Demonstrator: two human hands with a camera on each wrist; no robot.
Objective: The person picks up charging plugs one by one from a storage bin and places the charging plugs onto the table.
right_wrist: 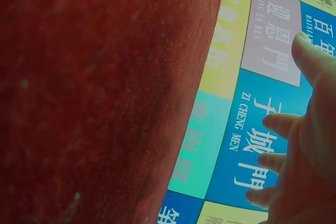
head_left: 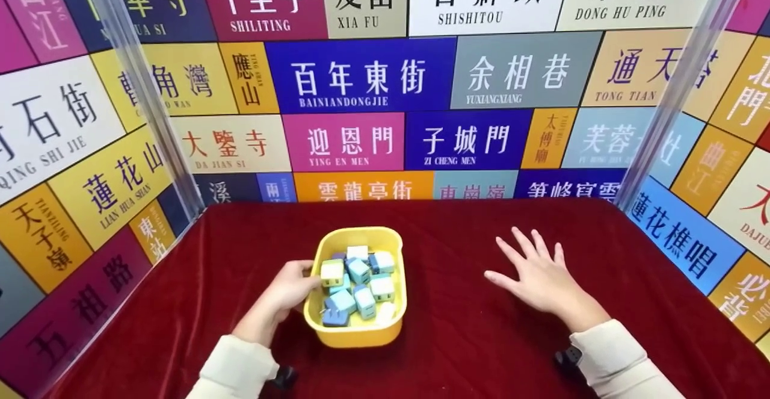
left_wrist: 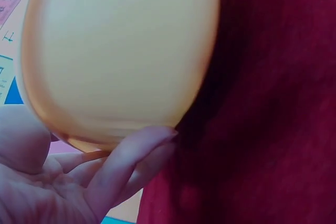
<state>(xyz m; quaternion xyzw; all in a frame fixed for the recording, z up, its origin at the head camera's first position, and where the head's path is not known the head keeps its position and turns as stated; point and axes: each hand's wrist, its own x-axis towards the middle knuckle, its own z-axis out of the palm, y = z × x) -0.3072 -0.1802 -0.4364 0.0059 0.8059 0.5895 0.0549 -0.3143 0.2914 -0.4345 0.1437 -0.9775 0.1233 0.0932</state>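
In the head view my left hand point(head_left: 290, 286) grips a yellow plastic tub point(head_left: 361, 337) by its left rim, thumb at the edge. Small cube-shaped USB chargers in white, pale blue, blue and pale yellow lie heaped in it, among them a blue charger point(head_left: 335, 316) with its prongs up and a yellow-topped charger point(head_left: 332, 272). The left wrist view shows the tub's smooth outer surface point(left_wrist: 126, 51), with the fingers curled against its lower edge. My right hand point(head_left: 538, 275) is spread over the cloth to the right of the tub, holding nothing; its fingers point(right_wrist: 281, 125) point forward.
A dark red velvet cloth point(head_left: 451, 351) covers the table. Behind and at both sides stand panels point(head_left: 361, 77) of coloured signs with Chinese characters. Clear upright posts point(head_left: 674, 92) rise at the table's back corners. Dark wrist straps point(head_left: 568, 357) show below the cream sleeves.
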